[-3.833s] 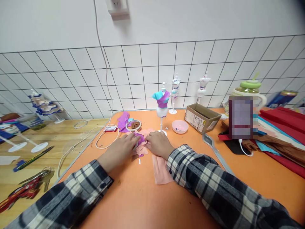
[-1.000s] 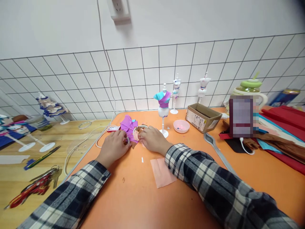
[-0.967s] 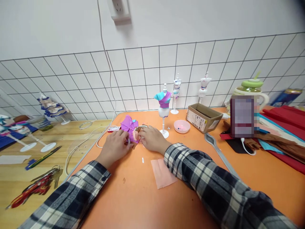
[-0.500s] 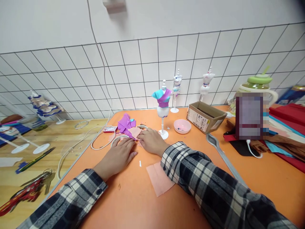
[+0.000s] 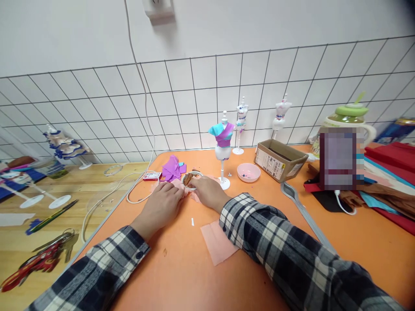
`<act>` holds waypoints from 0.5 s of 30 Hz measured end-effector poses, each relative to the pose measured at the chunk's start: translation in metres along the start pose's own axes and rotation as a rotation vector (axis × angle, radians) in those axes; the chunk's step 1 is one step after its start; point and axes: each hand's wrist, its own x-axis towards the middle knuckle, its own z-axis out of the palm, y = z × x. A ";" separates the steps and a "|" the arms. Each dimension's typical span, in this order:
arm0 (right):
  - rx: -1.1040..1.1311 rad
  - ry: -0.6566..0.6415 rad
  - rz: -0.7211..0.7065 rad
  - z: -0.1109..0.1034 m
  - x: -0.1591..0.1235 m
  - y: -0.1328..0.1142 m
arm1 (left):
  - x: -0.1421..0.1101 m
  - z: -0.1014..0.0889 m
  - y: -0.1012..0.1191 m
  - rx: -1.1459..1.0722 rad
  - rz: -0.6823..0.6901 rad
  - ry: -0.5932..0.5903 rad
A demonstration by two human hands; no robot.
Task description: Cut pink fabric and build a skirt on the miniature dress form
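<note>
My left hand (image 5: 162, 202) rests on the orange tabletop, fingers bent over a piece of light pink fabric (image 5: 177, 184); its thumb is hidden. Close beside it, my right hand (image 5: 207, 192) has its fingers drawn together at the fabric and the near edge of a pale ring (image 5: 199, 173). Brown material (image 5: 190, 177) shows inside that ring. What the right fingertips pinch is hidden. Behind the hands lies crumpled purple fabric (image 5: 171, 167). A small white mannequin (image 5: 223, 151) wrapped in turquoise and purple fabric stands just beyond my right hand. A flat pink fabric piece (image 5: 216, 246) lies near my right sleeve.
A pink bowl (image 5: 248, 172) and cardboard box (image 5: 280, 160) stand at the back right. A tablet (image 5: 337, 160), jug (image 5: 350, 119) and folded fabrics (image 5: 389, 160) fill the right side. A white cable (image 5: 139, 201), keys (image 5: 68, 244) and pen (image 5: 58, 215) are left.
My left hand's fingers have drawn in over the pink fabric, and its thumb has gone from view. The ring with brown material is now more exposed. The camera view has shifted slightly.
</note>
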 end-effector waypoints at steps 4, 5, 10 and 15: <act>-0.001 0.001 0.086 0.004 0.003 0.003 | 0.000 0.004 0.004 0.006 0.041 0.023; -0.004 0.002 0.105 0.004 0.003 0.003 | 0.001 0.006 0.004 -0.003 0.054 0.022; 0.006 0.004 0.122 0.003 0.004 0.003 | 0.002 0.018 0.005 -0.153 -0.006 -0.018; 0.009 -0.005 0.125 0.001 0.003 0.003 | 0.004 0.018 0.001 -0.326 -0.055 -0.120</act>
